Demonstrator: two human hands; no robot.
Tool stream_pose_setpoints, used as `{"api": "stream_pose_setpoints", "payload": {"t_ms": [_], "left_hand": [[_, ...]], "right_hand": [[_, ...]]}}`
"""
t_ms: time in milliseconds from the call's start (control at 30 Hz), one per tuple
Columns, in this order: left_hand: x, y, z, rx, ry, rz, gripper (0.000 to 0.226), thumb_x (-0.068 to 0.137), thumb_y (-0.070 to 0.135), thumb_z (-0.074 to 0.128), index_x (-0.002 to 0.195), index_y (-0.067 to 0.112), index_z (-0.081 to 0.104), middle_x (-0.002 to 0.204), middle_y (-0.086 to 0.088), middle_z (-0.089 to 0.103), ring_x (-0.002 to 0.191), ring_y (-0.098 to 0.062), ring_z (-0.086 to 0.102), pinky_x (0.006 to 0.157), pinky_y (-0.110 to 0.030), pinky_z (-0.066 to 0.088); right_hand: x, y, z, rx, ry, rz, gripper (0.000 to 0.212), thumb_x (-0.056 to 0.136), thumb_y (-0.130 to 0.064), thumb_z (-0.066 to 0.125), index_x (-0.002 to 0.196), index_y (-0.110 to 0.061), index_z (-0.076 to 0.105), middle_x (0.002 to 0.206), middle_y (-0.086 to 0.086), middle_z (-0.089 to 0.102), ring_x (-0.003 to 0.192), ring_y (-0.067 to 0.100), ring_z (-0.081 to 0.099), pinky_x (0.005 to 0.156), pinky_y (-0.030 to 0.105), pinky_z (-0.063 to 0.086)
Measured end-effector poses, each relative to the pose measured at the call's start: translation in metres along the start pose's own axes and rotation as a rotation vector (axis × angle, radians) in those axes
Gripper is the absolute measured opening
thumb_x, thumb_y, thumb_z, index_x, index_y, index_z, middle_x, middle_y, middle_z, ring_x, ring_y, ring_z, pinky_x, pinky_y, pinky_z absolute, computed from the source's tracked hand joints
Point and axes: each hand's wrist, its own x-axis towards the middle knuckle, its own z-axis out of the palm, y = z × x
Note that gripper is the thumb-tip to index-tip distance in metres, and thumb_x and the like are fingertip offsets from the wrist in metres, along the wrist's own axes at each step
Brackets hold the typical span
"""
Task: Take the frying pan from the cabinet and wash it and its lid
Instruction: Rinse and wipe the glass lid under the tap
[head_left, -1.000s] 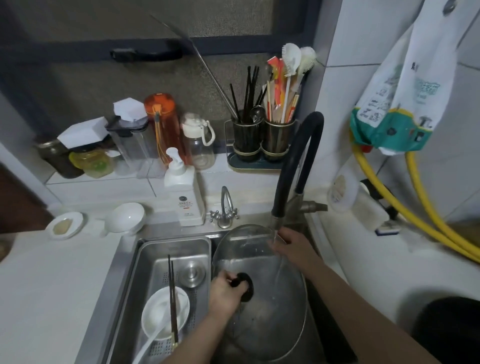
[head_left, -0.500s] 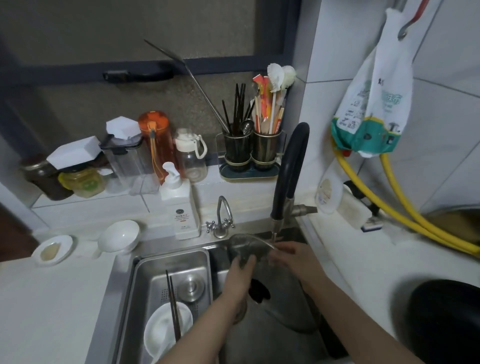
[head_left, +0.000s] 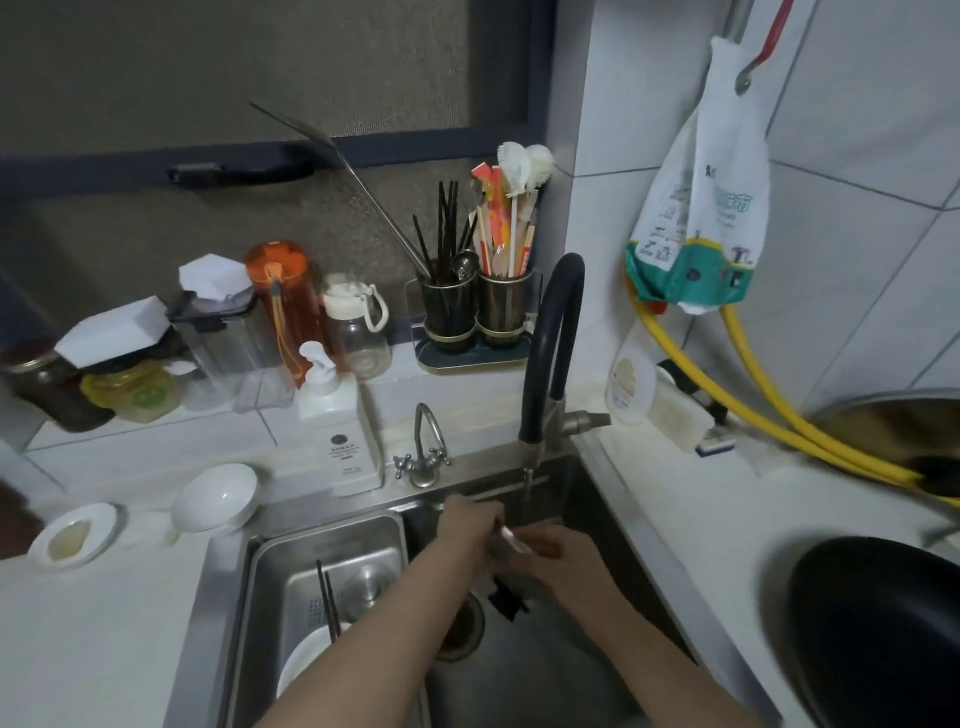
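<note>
Gleaming steel sink (head_left: 332, 535) between white counters (head_left: 691, 519), tiled walls (head_left: 857, 156).

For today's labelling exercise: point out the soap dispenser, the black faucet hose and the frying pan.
soap dispenser (head_left: 340, 431), head view, white body.
black faucet hose (head_left: 558, 322), head view, arched section.
frying pan (head_left: 878, 629), head view, dark interior.

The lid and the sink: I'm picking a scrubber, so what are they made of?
Lid: apparently clear glass with a metal rim and black knob, though blurred. Sink: brushed stainless steel, grey with dull reflections.
</note>
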Motion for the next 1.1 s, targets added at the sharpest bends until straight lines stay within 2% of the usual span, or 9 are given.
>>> {"api": "stream_pose_setpoints", "payload": {"t_ms": [67, 167, 333, 433, 567, 800, 867, 967, 1100], "left_hand": [[-0.011, -0.014, -0.009, -0.161, 0.03, -0.079, 0.019, 0.07, -0.016, 0.048, 0.086, -0.007, 0.052, 0.067, -0.02, 0.047, 0.051, -0.027, 0.051, 0.036, -0.033, 0.051], [-0.016, -0.047, -0.028, -0.295, 0.015, -0.135, 0.047, 0.073, -0.022, 0.038, 0.112, 0.001, 0.049, 0.075, -0.021, 0.056, 0.053, -0.031, 0.058, 0.035, -0.037, 0.051], [-0.022, -0.064, -0.052, -0.391, 0.034, -0.163, 0.04, 0.074, -0.022, 0.033, 0.088, 0.012, 0.048, 0.061, -0.012, 0.052, 0.051, -0.026, 0.055, 0.039, -0.034, 0.053], [-0.023, -0.067, -0.065, -0.445, -0.004, -0.143, 0.042, 0.074, -0.021, 0.032, 0.089, 0.013, 0.05, 0.061, -0.012, 0.055, 0.043, -0.024, 0.059, 0.047, -0.038, 0.055], [-0.026, -0.073, -0.078, -0.555, -0.025, -0.106, 0.04, 0.077, -0.021, 0.031, 0.085, 0.014, 0.048, 0.075, -0.017, 0.058, 0.053, -0.028, 0.065, 0.053, -0.045, 0.057], [-0.034, -0.087, -0.097, -0.68, -0.094, -0.058, 0.054, 0.082, -0.021, 0.027, 0.119, 0.014, 0.045, 0.09, -0.022, 0.06, 0.058, -0.03, 0.073, 0.051, -0.047, 0.059], [-0.035, -0.093, -0.102, -0.692, -0.12, -0.051, 0.061, 0.081, -0.021, 0.026, 0.127, 0.014, 0.045, 0.093, -0.023, 0.062, 0.063, -0.031, 0.073, 0.052, -0.046, 0.059], [-0.035, -0.101, -0.109, -0.712, -0.153, -0.036, 0.067, 0.079, -0.022, 0.028, 0.132, 0.016, 0.045, 0.098, -0.025, 0.064, 0.072, -0.034, 0.074, 0.06, -0.051, 0.06], [-0.037, -0.102, -0.116, -0.728, -0.195, -0.038, 0.076, 0.076, -0.025, 0.028, 0.136, 0.019, 0.044, 0.104, -0.026, 0.064, 0.078, -0.036, 0.073, 0.071, -0.056, 0.056]], "right_hand": [[-0.001, 0.01, 0.008, -0.141, -0.115, -0.003, 0.015, 0.078, -0.028, 0.072, 0.091, -0.02, 0.073, 0.09, 0.009, 0.075, 0.083, 0.011, 0.069, 0.079, 0.029, 0.053], [-0.001, 0.033, 0.009, -0.305, -0.189, 0.009, 0.007, 0.084, -0.025, 0.065, 0.087, -0.027, 0.071, 0.091, 0.003, 0.073, 0.079, -0.002, 0.062, 0.082, 0.027, 0.05], [0.003, 0.06, -0.012, -0.454, -0.14, 0.115, 0.022, 0.088, -0.017, 0.062, 0.107, -0.014, 0.07, 0.11, 0.003, 0.07, 0.1, 0.008, 0.061, 0.082, 0.011, 0.042], [0.008, 0.066, -0.018, -0.431, -0.105, 0.117, 0.024, 0.086, -0.012, 0.064, 0.109, -0.012, 0.069, 0.113, 0.007, 0.069, 0.101, 0.009, 0.061, 0.074, -0.002, 0.04], [0.007, 0.063, -0.014, -0.422, -0.153, 0.144, 0.039, 0.084, -0.018, 0.068, 0.123, -0.013, 0.06, 0.122, 0.005, 0.063, 0.116, 0.017, 0.058, 0.097, 0.019, 0.043], [0.01, 0.053, -0.016, -1.028, -0.076, -0.023, 0.044, 0.092, -0.041, 0.05, 0.133, -0.026, 0.05, 0.153, 0.003, 0.031, 0.146, 0.027, 0.012, 0.12, 0.038, 0.006], [0.012, 0.055, -0.017, -0.981, 0.015, -0.01, 0.045, 0.094, -0.035, 0.048, 0.137, -0.026, 0.044, 0.156, 0.008, 0.022, 0.147, 0.031, 0.005, 0.119, 0.043, 0.009], [0.015, 0.06, -0.024, -0.487, 0.197, 0.068, 0.045, 0.094, -0.017, 0.052, 0.137, -0.009, 0.043, 0.144, 0.012, 0.04, 0.14, 0.033, 0.029, 0.116, 0.041, 0.024], [0.021, 0.065, -0.034, -0.214, 0.367, 0.2, 0.015, 0.087, -0.01, 0.058, 0.101, -0.005, 0.058, 0.107, 0.011, 0.062, 0.109, 0.039, 0.058, 0.096, 0.041, 0.045]]}}
